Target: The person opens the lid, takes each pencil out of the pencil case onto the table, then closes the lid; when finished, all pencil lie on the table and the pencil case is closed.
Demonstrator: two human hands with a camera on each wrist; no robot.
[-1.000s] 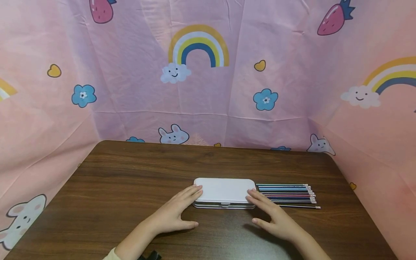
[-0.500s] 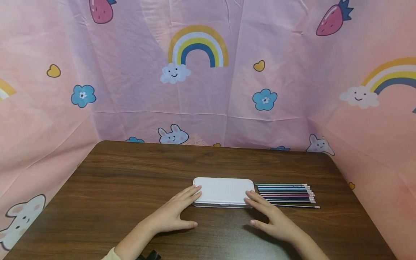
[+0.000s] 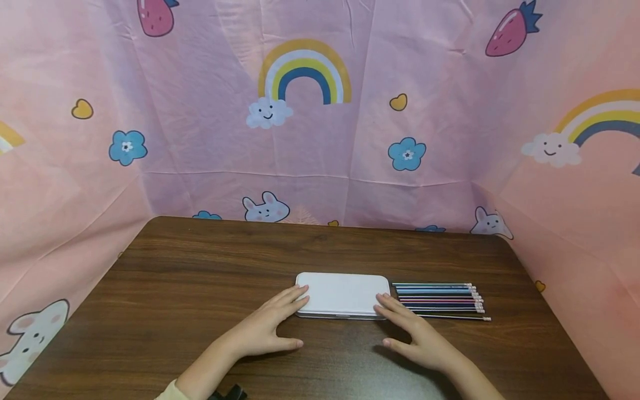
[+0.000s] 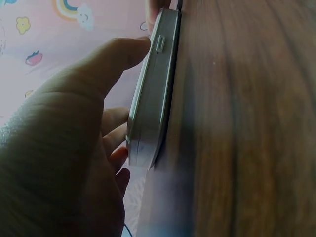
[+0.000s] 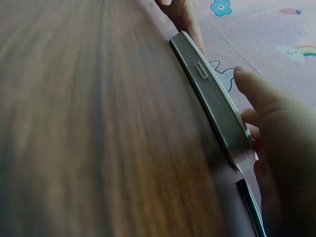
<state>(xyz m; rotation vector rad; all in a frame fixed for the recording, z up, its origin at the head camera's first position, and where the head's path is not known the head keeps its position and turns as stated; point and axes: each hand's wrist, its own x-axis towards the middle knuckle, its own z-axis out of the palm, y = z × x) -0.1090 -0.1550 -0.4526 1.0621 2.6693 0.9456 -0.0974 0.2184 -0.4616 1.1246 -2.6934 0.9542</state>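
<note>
A white tin pencil case lies flat on the dark wooden table with its lid down. Its front latch shows in both wrist views. My left hand rests its fingertips on the left end of the lid, thumb spread out toward me. At the other end, my right hand touches the lid's near right corner with straight fingers, its thumb apart from the case. Several pencils with white-tipped ends lie side by side just right of the case. One dark pencil appears below the case in the right wrist view.
The wooden table reaches back to a pink patterned cloth, which hangs behind it and along both sides. Part of a black object shows at the bottom edge beside my left forearm.
The lid's front edge has come down, and less of the case's front side shows in the head view. My right fingers have shifted slightly down with it. The pencils have not moved.
</note>
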